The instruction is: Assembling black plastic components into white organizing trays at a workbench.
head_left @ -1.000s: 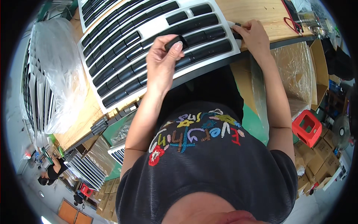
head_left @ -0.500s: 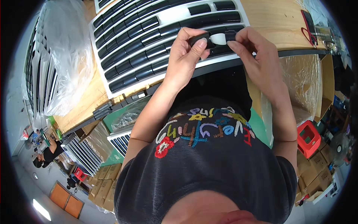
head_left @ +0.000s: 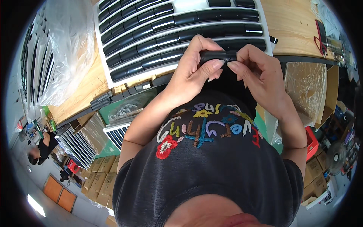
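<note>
Multicoloured embroidered lettering [head_left: 208, 128] curves across the dark shirt [head_left: 208, 170]; marks on the cardboard boxes [head_left: 314, 176] are too small to read

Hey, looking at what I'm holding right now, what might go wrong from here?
Your left hand and right hand pinch the black cylinder near the front of the table, so a slip might drop it toward your lap or the floor.

If it fell forward instead, it could knock or mark the glossy black pieces in the white tray.

The tray also sits close to the table's front edge, so a forearm bump may shift it.
</note>
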Demonstrator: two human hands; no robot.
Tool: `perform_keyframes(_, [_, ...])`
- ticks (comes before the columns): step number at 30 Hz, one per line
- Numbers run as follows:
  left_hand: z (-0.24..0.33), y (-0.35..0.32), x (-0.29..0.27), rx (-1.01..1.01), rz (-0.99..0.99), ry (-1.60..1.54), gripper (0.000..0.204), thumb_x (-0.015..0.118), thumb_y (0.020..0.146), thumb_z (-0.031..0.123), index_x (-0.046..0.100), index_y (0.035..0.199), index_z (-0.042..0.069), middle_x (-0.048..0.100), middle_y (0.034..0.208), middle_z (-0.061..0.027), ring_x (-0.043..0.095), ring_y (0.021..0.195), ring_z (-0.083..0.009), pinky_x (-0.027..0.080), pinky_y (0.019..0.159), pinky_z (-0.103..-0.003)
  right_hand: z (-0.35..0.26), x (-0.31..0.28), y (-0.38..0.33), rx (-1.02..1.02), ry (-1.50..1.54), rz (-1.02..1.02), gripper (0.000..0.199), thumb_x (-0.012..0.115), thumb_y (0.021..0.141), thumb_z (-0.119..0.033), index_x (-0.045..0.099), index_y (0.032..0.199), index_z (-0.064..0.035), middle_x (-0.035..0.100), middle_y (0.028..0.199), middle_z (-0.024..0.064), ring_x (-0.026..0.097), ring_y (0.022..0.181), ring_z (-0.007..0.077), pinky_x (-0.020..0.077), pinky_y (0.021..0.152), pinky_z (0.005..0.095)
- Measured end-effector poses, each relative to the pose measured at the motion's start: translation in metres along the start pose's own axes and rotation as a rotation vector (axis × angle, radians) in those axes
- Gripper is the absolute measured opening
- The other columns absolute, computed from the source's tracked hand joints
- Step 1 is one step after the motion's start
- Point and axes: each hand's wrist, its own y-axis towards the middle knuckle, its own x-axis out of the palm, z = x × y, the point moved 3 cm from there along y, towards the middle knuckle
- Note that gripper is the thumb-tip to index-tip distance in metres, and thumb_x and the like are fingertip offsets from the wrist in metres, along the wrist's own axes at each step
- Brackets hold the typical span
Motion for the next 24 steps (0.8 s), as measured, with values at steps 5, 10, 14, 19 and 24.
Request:
perform_keyframes(5, [0.002,-0.014,0.0,-0.051,0.026,-0.193,0.015,0.053,0.101,0.006,0.043,0.112,0.002,0.049,0.095,-0.0045,0.047,0.073,-0.0067,0.042,0.065,-0.022,-0.01,0.007,-0.003,-0.058,-0.023,-0.035,0.018,0.064,0.096,-0.008,0.054,0.083,-0.0015,0.052,0.07,-0.0017,0.051,0.061,0.0027,0.0409,0.052,0.019])
perform_keyframes(10, [0.005,-0.02,-0.001,-0.025,0.032,-0.244,0.019,0.054,0.101,0.008,0.043,0.116,0.002,0.046,0.099,-0.0068,0.047,0.075,-0.0096,0.039,0.064,-0.023,-0.017,0.012,-0.002,-0.082,0.013,-0.016,0.018,0.065,0.095,-0.007,0.055,0.082,-0.0009,0.055,0.067,0.0008,0.053,0.058,0.0033,0.0421,0.05,0.0194])
perform_keyframes(14, [0.01,-0.026,-0.006,0.011,-0.034,-0.03,0.021,0.053,0.101,0.008,0.041,0.117,0.003,0.043,0.097,-0.0056,0.042,0.072,-0.0085,0.037,0.064,-0.022,-0.02,0.014,0.001,0.069,0.08,-0.172,0.021,0.064,0.096,-0.01,0.053,0.08,-0.0011,0.055,0.067,0.0009,0.053,0.058,0.0032,0.0418,0.049,0.0191])
perform_keyframes(19, [0.006,-0.02,-0.019,0.0,0.034,-0.082,0.021,0.055,0.101,0.013,0.041,0.113,0.003,0.044,0.096,-0.0048,0.04,0.073,-0.0086,0.034,0.063,-0.023,-0.015,0.024,0.023,0.038,0.015,-0.159,0.024,0.062,0.097,-0.012,0.052,0.077,-0.0027,0.052,0.063,-0.0017,0.051,0.056,0.0027,0.0395,0.048,0.0191])
perform_keyframes(24, [0.022,0.035,-0.083,0.285,0.209,0.877,0.025,0.061,0.093,0.003,0.05,0.116,0.005,0.049,0.1,-0.0093,0.053,0.091,-0.0207,0.047,0.077,-0.036,0.017,0.012,0.098,-0.215,-0.181,0.019,0.03,0.06,0.097,-0.026,0.053,0.076,-0.0056,0.05,0.062,-0.0029,0.046,0.057,0.0037,0.0364,0.052,0.0236])
